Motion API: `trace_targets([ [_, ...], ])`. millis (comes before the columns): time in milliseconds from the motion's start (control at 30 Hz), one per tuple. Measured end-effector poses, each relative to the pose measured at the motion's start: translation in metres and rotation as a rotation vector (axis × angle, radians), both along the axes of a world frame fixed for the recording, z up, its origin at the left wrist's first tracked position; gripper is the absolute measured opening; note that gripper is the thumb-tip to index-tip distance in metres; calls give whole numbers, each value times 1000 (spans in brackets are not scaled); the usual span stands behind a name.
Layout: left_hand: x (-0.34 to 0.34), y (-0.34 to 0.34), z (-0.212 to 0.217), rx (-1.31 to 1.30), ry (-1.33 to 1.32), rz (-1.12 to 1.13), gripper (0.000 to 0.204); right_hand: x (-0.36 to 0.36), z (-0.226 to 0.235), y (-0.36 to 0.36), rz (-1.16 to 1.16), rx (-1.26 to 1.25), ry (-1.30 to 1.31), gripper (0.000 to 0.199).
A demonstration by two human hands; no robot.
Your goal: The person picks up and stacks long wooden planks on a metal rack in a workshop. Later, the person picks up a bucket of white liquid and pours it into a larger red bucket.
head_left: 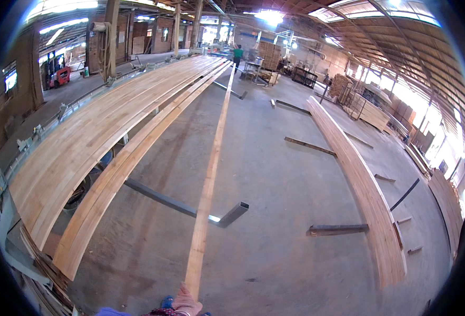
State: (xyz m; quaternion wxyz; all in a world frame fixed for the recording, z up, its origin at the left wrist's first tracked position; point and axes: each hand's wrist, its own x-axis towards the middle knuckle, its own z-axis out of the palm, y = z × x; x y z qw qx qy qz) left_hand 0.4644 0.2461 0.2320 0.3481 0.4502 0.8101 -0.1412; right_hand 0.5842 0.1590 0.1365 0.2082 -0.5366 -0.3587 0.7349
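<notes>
A long, narrow wooden board (210, 179) runs from the bottom of the view far into the hall. Its near end is in my left hand (186, 302), which is closed around it at the lower edge. The sleeve at that wrist is patterned. My right hand does not show. Partway along, the board passes over a grey metal bar (233, 215) with an open square end. At the far end of the board stands a person in a green top (237, 53); that person's hands are too small to make out.
On the left, a long rack carries wide joined planks (85, 131) and a separate pair of boards (122, 166). A stack of long boards (356, 174) rests on dark supports (337, 229) at right. Timber piles (366, 110) stand farther back. A red forklift (60, 76) is far left.
</notes>
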Motion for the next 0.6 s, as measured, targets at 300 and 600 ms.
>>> trace_targets([
  [300,-39,-9,21,82,172,47,117,91,66,66,50,178,-53,25],
  [600,-35,-8,8,16,212,233,116,166,7,254,-105,-52,145,19],
])
